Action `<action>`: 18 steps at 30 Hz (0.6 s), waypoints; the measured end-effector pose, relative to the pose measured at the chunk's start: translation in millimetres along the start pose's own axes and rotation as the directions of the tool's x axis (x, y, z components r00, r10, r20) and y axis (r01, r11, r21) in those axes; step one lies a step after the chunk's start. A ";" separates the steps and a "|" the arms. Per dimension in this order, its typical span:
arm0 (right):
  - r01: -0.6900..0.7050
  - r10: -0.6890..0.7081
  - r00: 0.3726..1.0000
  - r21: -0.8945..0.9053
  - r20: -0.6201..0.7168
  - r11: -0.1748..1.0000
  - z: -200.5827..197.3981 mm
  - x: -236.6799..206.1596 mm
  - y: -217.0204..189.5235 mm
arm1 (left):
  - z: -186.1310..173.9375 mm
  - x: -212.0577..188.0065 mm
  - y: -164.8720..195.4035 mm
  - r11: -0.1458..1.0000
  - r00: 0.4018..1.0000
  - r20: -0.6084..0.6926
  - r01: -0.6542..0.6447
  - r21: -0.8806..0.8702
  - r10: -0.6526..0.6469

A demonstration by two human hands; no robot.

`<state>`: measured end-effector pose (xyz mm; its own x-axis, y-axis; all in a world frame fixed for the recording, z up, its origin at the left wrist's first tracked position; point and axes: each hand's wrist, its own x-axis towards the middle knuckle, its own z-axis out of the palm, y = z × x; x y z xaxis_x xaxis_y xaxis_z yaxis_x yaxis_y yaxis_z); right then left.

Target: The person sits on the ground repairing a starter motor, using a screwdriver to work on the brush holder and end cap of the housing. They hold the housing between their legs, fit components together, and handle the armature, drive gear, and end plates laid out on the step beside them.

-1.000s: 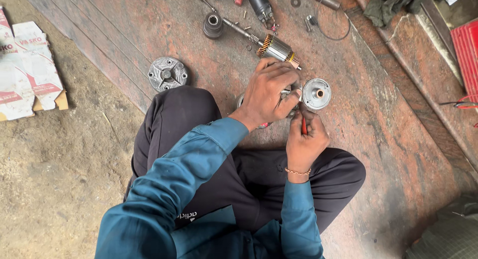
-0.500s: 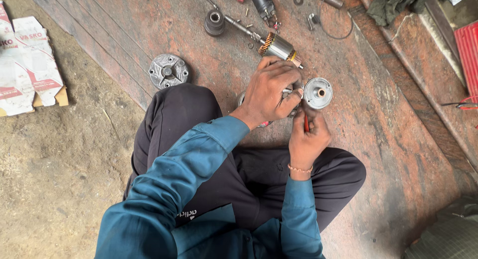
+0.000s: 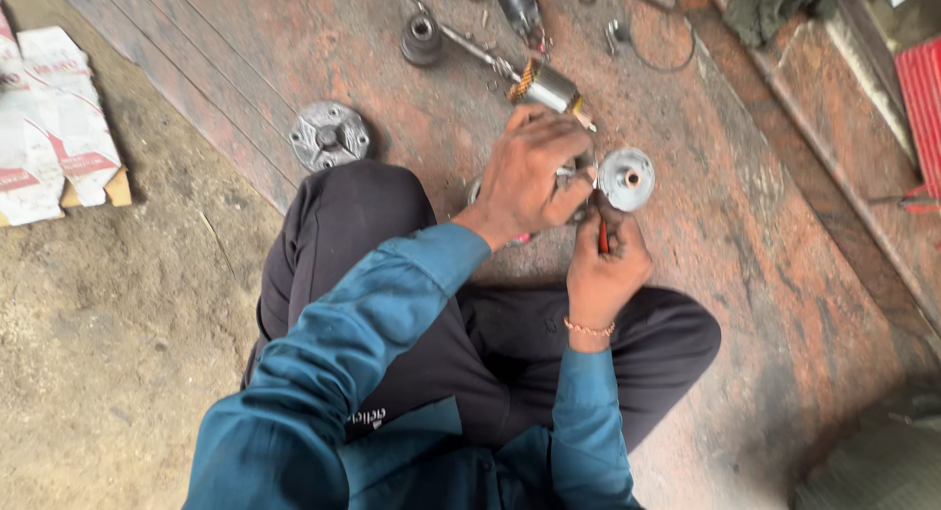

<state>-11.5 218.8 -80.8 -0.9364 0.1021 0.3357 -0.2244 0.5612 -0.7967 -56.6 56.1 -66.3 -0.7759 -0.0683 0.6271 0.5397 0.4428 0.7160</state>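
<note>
Left hand (image 3: pixel 534 172) laid over small metal assembly (image 3: pixel 578 177) on rusty, scuffed floor (image 3: pixel 765 226), fingers curled and pressed around it. Right hand (image 3: pixel 603 265) closed on thin red-handled tool (image 3: pixel 603 238), pinched upright between fingertips. Round silvery cap (image 3: pixel 626 178), dished, bright, seen just beside assembly. Copper-wound armature (image 3: pixel 544 84) lies above; grey flanged disc (image 3: pixel 329 135) well apart, leftward.

Two hands (image 3: pixel 534 172); two round metal end caps (image 3: pixel 329 136); one armature (image 3: pixel 549 87); one red-handled tool (image 3: pixel 603 238).
</note>
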 end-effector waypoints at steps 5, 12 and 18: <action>0.028 -0.028 1.000 -0.028 -0.002 0.999 1.4 5.1 -0.9 | -1.5 0.7 -1.0 1.000 1.000 -0.001 -0.027 -0.013 0.027; 0.035 -0.036 0.999 -0.037 -0.012 0.999 3.8 9.9 -4.0 | -7.3 3.6 2.3 0.999 0.999 0.050 0.004 -0.045 -0.001; -0.056 0.058 0.998 -0.064 0.034 0.996 -0.3 11.2 -8.5 | -11.0 4.2 8.0 0.999 0.999 0.039 0.035 -0.016 -0.034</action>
<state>-20.0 215.4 -70.1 -0.9565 0.1063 0.2718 -0.1544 0.6060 -0.7803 -52.0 49.6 -54.5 -0.8058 -0.0488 0.5901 0.5178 0.4254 0.7422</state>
